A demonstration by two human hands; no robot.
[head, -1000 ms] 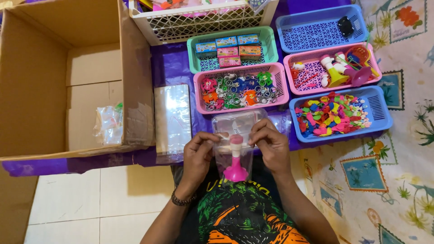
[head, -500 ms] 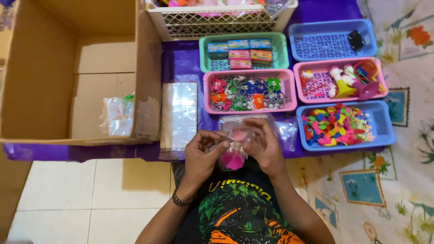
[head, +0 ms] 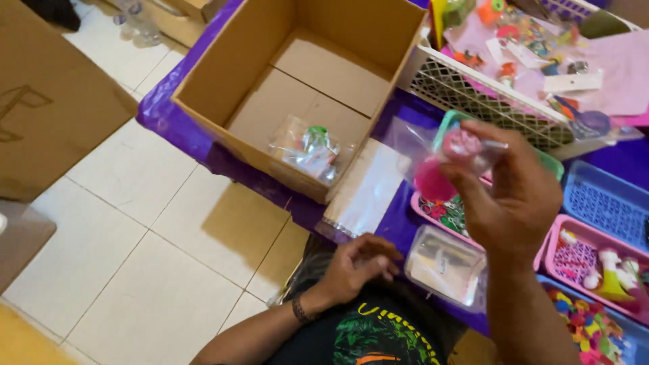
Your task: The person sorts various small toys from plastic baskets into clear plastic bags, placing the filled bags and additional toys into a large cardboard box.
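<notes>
From the head camera, the right hand point(head: 517, 196) was raised above the baskets with its fingers closed around the top of a small clear bag point(head: 443, 157). A pink toy point(head: 433, 177) showed through the plastic just below the fingertips. The bag hung from that pinch, off every surface, with the open cardboard box point(head: 297, 81) well off to the left of the grip and one filled bag point(head: 307, 150) already lying on the box floor.

The bag looked light and limp — thin film that would crumple and slide between the fingers, so the gathered top seemed the surest place to hold it. The toy inside looked like hard plastic, small and not likely to break.

The left hand point(head: 355, 263) rested low near the person's lap, fingers curled loosely and holding nothing that could be seen. Just right of it lay a flat stack of empty clear bags point(head: 446, 265), and beyond it another stack point(head: 368, 189) leaned against the box. Under the raised grip sat a pink basket point(head: 439, 213) of small trinkets — a white mesh basket point(head: 483, 94) stood behind.
</notes>
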